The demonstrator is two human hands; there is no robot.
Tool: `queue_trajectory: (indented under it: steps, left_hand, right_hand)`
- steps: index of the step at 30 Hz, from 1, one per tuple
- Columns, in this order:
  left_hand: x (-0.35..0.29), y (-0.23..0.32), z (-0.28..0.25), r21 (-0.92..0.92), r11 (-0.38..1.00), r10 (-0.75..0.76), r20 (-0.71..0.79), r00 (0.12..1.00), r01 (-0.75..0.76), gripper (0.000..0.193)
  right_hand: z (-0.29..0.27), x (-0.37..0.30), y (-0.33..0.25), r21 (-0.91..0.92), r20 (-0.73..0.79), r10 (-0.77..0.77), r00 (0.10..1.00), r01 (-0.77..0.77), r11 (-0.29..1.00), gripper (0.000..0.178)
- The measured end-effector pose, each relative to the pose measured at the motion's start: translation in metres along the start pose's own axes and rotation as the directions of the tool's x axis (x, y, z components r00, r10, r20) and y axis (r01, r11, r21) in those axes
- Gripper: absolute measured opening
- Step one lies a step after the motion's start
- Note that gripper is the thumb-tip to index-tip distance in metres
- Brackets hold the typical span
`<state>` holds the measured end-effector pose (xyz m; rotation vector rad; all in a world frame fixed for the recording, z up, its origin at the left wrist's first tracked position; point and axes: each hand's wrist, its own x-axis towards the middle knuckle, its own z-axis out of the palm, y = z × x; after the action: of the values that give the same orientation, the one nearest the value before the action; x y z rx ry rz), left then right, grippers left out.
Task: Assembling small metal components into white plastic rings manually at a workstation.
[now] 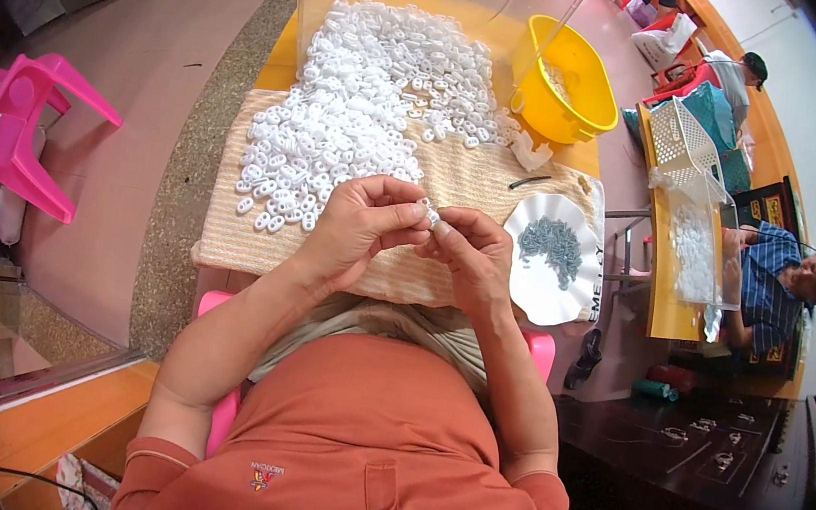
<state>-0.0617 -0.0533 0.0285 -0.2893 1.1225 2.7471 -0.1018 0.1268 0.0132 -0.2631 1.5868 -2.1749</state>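
Close together over the near edge of the towel, my two hands meet at the fingertips. My left hand (359, 227) pinches a small white plastic piece (430, 214) between thumb and fingers. From the other side my right hand (475, 258) grips the same piece; its finer details are too small to make out. Beyond my hands spreads a large heap of white oval plastic pieces (341, 137) with holes in them. Beside my right hand, a white scallop-edged plate (545, 309) holds a pile of small grey metal parts (552, 249), perhaps screws or pins.
A striped beige towel (229, 240) covers the table. At its far right stand a yellow basin (584, 119), a crumpled white scrap (530, 153) and a thin black strip (530, 182). A clear panel borders the heap. Pink stool (34, 132) at left; co-workers sit at right.
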Motion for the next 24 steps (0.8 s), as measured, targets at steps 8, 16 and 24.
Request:
queue_trajectory:
  steps: [8, 16, 24]
  left_hand:
    - [0.0012, -0.0023, -0.0014, -0.013, 1.0, -0.002, 0.002, 1.0, 0.002, 0.017]
    - [0.0018, -0.0046, -0.0017, -0.021, 1.0, -0.005, -0.001, 1.0, 0.005, 0.017]
    - [0.0025, -0.0064, -0.001, -0.044, 0.999, -0.022, 0.004, 1.0, 0.022, 0.016]
  right_hand:
    - [-0.0001, -0.0009, 0.0017, -0.003, -0.013, 0.003, 1.0, -0.003, 1.0, 0.017]
    - [0.0036, -0.0023, -0.0011, 0.024, 0.003, 0.01, 1.0, -0.01, 1.0, 0.021]
    - [-0.0031, -0.0016, -0.0013, 0.135, -0.033, -0.007, 0.999, 0.011, 0.991, 0.022]
